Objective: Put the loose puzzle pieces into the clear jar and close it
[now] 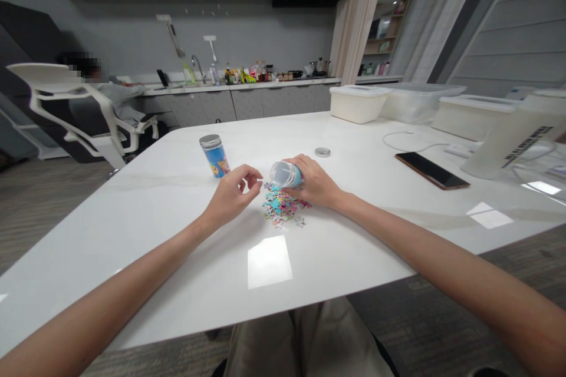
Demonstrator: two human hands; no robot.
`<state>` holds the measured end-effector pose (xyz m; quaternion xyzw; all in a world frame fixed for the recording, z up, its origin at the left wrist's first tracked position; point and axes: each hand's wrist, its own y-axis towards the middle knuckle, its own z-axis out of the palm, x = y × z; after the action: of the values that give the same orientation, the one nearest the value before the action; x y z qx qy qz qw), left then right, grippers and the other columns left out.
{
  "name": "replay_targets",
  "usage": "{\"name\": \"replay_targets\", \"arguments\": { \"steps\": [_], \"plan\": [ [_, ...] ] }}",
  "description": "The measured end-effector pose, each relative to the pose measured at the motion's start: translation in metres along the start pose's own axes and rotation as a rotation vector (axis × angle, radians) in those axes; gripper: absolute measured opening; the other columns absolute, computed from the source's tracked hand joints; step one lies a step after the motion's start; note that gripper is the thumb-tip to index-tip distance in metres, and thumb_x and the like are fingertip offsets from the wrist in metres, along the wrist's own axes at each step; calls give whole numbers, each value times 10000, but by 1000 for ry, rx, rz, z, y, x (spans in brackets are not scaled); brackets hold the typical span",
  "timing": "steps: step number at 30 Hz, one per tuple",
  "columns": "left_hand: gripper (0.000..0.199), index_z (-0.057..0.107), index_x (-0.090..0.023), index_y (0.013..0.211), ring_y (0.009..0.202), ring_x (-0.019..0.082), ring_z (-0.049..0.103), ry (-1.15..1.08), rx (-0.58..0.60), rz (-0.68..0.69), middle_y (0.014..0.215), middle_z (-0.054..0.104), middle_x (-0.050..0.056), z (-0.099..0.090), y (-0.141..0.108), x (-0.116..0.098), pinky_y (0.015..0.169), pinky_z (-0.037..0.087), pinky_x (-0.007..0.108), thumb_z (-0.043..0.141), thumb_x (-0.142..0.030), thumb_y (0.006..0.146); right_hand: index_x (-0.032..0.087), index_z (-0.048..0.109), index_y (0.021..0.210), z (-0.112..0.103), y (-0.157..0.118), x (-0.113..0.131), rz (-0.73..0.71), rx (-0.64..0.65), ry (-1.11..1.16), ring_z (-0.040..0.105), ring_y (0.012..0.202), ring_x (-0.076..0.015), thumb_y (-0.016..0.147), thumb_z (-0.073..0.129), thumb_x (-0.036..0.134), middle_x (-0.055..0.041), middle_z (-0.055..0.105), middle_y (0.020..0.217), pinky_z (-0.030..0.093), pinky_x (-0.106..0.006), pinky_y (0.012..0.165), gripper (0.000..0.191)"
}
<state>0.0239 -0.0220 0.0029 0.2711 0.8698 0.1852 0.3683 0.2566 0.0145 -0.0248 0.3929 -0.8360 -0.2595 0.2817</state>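
My right hand [316, 181] is wrapped round a clear jar [285, 174] with a blue side, tipped so its open mouth faces left and toward me. Below it, a heap of small colourful jigsaw puzzle pieces [280, 205] lies on the white table [177, 230]. Just left of the heap, my left hand [236, 191] is curled with thumb and fingertips nearly together; whether a piece is between them is too small to tell. Behind that hand stands a blue printed canister [215, 156] with a silver lid. A round silver lid [322, 152] lies flat beyond my right hand.
To the right are a dark phone [430, 170], a white cable [398, 147] and a large pale bottle [515, 135]. Lidded plastic bins [357, 105] line the far right edge. Across the room, a person sits by a white chair [66, 94] near a kitchen counter [260, 103].
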Motion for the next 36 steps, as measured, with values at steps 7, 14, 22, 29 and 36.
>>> {"name": "replay_targets", "arguments": {
  "steps": [7,14,22,29,36],
  "plan": [
    [253,609,-181,948,607,117,490,108,525,10,700,559,-12,6,-5,17,588,382,246,566,-410,849,231,337,1345,8,0,-10,320,-161,193,595,1032,-281,755,701,386,-127,592,1190,482,-459,897,711],
    [310,603,-179,974,636,122,469,89,647,9,741,543,1,5,-3,22,601,379,244,545,-465,869,199,392,1267,12,1,-34,573,-222,253,623,953,-276,753,657,423,-120,637,1088,469,-450,892,620],
    [265,596,-181,914,654,125,466,-23,653,-74,740,532,-4,5,-2,28,604,380,245,568,-437,852,246,406,1221,17,1,-42,592,-233,305,611,975,-255,735,658,436,-98,627,1110,464,-449,914,580],
    [276,533,-176,785,578,98,464,-260,406,-254,654,536,-31,18,-1,44,544,357,224,626,-436,788,227,435,1112,17,1,-41,655,-179,283,613,906,-248,745,627,461,-97,632,1035,483,-442,858,475],
    [377,544,-177,839,578,116,576,-524,179,-357,698,621,1,23,1,47,461,403,208,744,-457,684,202,432,1169,15,0,-35,544,-171,194,606,952,-269,712,664,349,-106,619,1087,488,-447,855,533]
  ]
}}
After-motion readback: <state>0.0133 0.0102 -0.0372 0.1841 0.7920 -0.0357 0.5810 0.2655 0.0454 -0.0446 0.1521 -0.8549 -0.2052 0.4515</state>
